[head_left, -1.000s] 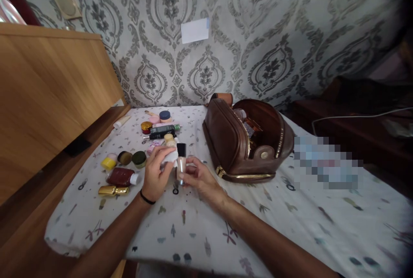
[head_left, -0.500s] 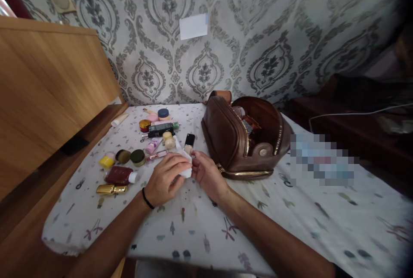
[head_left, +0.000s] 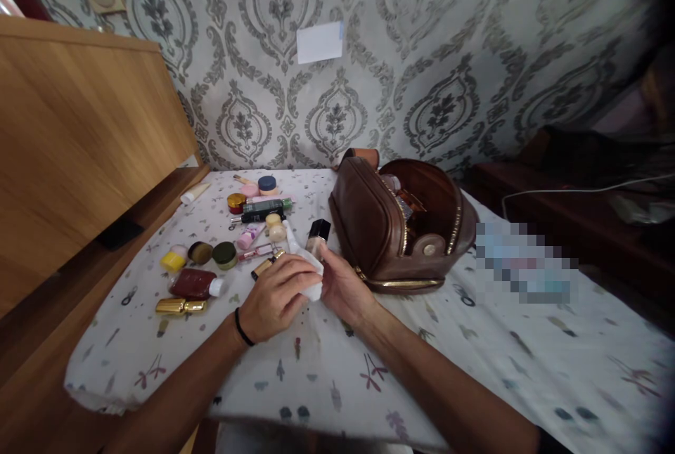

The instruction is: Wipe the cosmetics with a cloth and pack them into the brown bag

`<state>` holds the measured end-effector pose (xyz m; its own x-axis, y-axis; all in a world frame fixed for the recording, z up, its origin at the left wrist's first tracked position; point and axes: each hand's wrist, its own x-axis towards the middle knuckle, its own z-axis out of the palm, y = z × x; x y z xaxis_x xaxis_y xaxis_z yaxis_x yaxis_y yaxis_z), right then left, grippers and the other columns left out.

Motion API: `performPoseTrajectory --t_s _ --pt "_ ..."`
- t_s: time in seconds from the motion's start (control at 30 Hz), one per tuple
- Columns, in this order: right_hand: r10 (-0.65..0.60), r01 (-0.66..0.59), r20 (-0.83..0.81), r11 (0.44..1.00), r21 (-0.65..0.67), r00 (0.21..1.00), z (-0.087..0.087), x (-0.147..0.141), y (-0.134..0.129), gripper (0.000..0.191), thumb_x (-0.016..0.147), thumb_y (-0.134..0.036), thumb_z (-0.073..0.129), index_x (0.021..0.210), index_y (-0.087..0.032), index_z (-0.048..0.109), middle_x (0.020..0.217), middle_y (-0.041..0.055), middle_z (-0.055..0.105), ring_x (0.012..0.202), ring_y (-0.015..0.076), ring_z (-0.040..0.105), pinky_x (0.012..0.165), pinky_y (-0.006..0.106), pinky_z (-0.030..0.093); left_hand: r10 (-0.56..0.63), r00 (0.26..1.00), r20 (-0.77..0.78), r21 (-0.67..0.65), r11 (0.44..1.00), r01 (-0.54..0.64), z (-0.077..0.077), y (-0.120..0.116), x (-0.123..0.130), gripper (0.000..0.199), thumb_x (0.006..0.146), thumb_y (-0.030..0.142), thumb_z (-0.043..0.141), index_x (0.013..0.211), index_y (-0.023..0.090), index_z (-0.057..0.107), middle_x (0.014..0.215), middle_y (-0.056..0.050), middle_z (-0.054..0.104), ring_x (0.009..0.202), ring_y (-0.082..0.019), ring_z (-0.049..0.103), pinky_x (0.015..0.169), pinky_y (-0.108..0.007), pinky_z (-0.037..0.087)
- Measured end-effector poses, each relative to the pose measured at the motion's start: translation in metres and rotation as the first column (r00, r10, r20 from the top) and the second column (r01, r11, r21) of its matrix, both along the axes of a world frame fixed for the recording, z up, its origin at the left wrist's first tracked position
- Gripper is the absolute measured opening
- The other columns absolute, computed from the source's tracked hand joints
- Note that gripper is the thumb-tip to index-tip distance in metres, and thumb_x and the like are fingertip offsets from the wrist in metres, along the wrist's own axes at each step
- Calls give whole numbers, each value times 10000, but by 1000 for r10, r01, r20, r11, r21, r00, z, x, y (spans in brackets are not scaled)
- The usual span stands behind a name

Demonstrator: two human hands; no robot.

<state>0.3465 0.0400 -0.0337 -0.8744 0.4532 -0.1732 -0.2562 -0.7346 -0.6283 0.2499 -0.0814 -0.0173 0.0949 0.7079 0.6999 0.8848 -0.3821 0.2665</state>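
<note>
My left hand (head_left: pixel 282 296), with a black band at the wrist, is closed on a white tissue (head_left: pixel 312 282). Close against it on the right, my right hand (head_left: pixel 345 285) grips a small bottle with a black cap (head_left: pixel 319 230); the cap points up and away. The tissue touches the bottle's lower side, and the fingers hide part of both. A dark and gold compact item (head_left: pixel 262 268) lies just behind my left hand. Right of my hands stands a brown leather bag (head_left: pixel 380 229), unzipped, with items inside.
Left of my hands lie a dark red bottle (head_left: pixel 193 284), a gold tube (head_left: pixel 180 306), a green-lidded jar (head_left: pixel 224 255) and several other cosmetics on the patterned cloth (head_left: pixel 274 384). A wooden cabinet (head_left: pixel 89 124) borders the left side.
The black-capped bottle has risen from the cloth into my right hand, which has closed round it. My left hand and the tissue have shifted slightly right, and the dark and gold item now shows.
</note>
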Motion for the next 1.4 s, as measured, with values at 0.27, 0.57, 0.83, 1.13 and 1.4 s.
performPoseTrajectory --t_s 0.27,0.57,0.83,1.13,1.4 --pt "77 -81 36 988 131 996 1 3 -7 337 704 -482 791 859 -205 678 722 -26 624 632 120 564 506 215 460 109 993 48 6 994 -109 -6 0 -4 296 938 133 454 1189 204 595 1098 -102 637 1056 -229 574 923 -422 488" --pt "123 -135 60 957 257 991 2 6 -16 371 717 -518 771 843 -194 643 677 -19 582 595 124 548 415 204 438 293 901 320 29 947 -319 0 -1 -14 236 925 179 500 1132 209 609 1135 -80 657 1079 -213 608 943 -384 485" --pt "-29 17 86 990 141 996 0 3 -8 424 643 -544 814 865 -222 652 697 -36 608 590 121 541 456 227 447 61 969 238 -69 997 -46 -2 1 -7 208 935 209 514 1105 197 633 1036 -91 675 996 -213 620 875 -368 499" --pt "-93 84 91 992 98 992 7 2 -6 460 553 -497 869 792 -196 615 590 -77 524 482 60 427 375 170 251 -28 986 163 -79 996 42 -5 1 5 226 924 146 504 1112 193 621 1038 -83 652 980 -199 595 872 -350 485" --pt "123 -130 101 990 60 987 0 4 -13 368 683 -494 787 774 -198 588 602 -39 591 512 99 532 362 159 259 244 929 277 41 963 -266 -4 1 -6 224 886 111 531 1066 205 626 1045 -61 654 998 -198 603 894 -347 477"
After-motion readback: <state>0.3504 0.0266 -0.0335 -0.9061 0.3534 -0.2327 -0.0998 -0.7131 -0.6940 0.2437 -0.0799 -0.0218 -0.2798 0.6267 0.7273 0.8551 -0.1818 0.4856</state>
